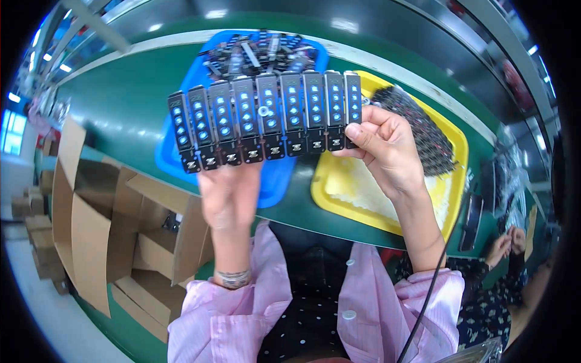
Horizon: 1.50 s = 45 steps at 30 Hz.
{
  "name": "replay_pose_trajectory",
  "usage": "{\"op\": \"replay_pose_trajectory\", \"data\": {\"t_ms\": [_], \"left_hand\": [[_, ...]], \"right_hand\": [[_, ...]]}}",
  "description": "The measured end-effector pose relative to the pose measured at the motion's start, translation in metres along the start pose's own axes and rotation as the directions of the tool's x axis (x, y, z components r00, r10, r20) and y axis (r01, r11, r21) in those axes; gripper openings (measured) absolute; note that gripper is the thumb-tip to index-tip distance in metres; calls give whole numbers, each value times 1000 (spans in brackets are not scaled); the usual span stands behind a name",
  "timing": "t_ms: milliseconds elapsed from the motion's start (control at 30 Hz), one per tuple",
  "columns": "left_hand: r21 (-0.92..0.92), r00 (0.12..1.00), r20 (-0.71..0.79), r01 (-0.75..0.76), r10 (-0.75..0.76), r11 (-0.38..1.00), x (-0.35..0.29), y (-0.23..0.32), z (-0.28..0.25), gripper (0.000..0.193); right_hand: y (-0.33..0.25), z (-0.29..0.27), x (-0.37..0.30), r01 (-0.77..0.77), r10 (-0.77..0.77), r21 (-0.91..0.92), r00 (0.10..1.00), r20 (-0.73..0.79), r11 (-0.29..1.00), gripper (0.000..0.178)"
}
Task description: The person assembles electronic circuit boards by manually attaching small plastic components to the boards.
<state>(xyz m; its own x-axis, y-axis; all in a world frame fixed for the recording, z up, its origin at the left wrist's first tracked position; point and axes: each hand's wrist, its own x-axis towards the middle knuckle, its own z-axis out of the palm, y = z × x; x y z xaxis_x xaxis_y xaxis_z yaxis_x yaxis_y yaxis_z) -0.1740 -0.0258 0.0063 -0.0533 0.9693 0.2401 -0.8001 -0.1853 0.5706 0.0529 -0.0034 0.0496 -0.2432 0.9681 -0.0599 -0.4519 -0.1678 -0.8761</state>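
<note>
A fanned row of several narrow black circuit-board strips (270,115) is raised above the bench, each with a line of bluish-white spots and a black lower end. My right hand (387,142) pinches the row's right end, thumb in front and fingers behind. My left hand (229,190) is under and behind the row's left half, somewhat blurred; its fingers are hidden by the strips. Behind the row, a blue tray (279,181) holds a heap of similar dark parts (260,53). To the right, a yellow tray (357,213) carries a dense dark bundle of parts (417,130) on a white lining.
An open cardboard box (91,242) stands at my left, with more cartons (42,242) beyond it. A dark flat object (472,222) and clear plastic bags (511,181) are on the green bench (127,133). A co-worker's hands (507,247) are at the far right; a black cable (431,290) crosses my right sleeve.
</note>
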Motion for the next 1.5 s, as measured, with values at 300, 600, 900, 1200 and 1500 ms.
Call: {"op": "replay_pose_trajectory", "data": {"t_ms": [300,600,900,1200,1500], "left_hand": [[343,960,-272,29,70,939,-5,16,-3,24],[380,969,-142,-137,204,915,-15,-17,17,34],[333,942,-335,88,30,939,-4,-2,-17,27],[195,964,-257,125,-72,973,-7,5,-28,28],[630,912,-312,-10,265,776,-1,2,-21,23]], "right_hand": [[7,58,15,-144,-30,-944,987,-160,295,9],[35,83,21,581,-523,-807,658,542,-106,26],[14,8,-45,3,-333,-983,941,65,-183,10],[37,42,8,-249,251,-252,968,-25,935,20],[74,76,40,-223,185,-305,971,-149,926,13]]}}
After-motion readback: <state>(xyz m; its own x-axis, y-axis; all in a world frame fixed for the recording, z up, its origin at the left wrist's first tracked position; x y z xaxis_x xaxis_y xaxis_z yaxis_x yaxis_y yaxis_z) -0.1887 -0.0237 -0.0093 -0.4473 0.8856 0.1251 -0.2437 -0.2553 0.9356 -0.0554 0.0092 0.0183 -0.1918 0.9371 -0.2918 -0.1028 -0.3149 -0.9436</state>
